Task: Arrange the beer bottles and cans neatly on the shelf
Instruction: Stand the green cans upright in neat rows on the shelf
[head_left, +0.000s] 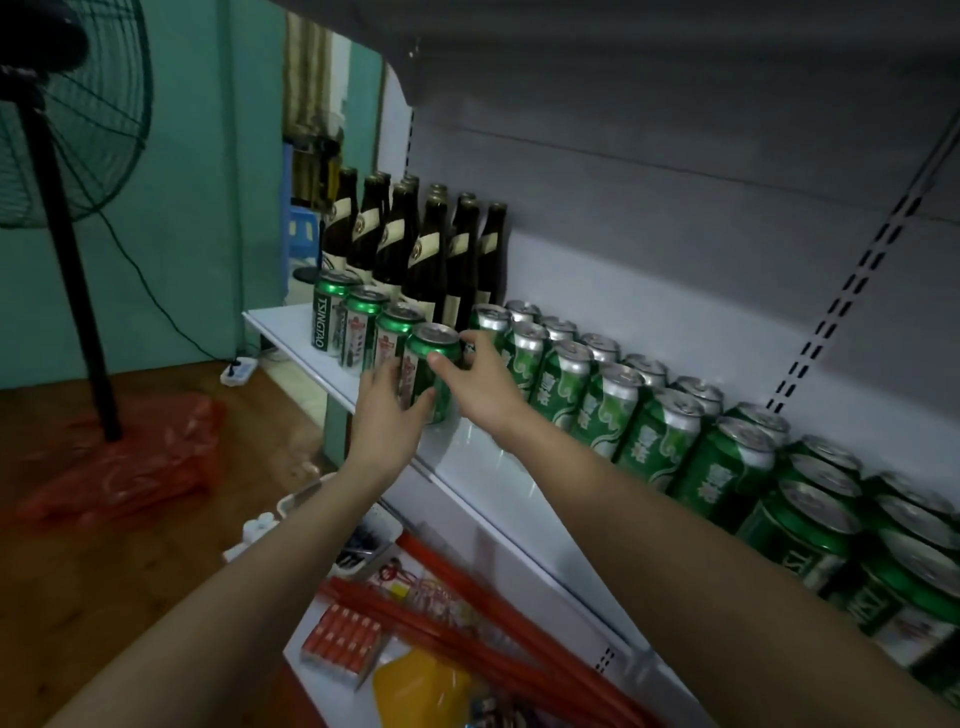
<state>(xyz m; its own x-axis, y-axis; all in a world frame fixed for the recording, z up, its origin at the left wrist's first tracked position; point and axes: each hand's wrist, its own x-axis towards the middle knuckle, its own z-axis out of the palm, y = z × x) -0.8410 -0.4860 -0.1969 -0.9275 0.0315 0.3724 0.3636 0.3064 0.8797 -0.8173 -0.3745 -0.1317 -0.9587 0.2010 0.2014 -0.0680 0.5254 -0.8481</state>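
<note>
A green Tsingtao can (432, 358) stands at the front edge of the white shelf (291, 332), last in a short row of green cans (358, 327). My left hand (389, 415) grips its left side and base. My right hand (480, 382) curls round its right side, thumb on the front. Behind this row stand several dark beer bottles (431, 254) with cream labels. Two long rows of green-and-silver cans (639, 410) run to the right along the shelf.
A lower shelf (332, 613) holds red tubes, a red box and a yellow packet. A black standing fan (67, 171) is at the left on a wooden floor, beside a red plastic bag (130, 462). A grey back panel rises behind the shelf.
</note>
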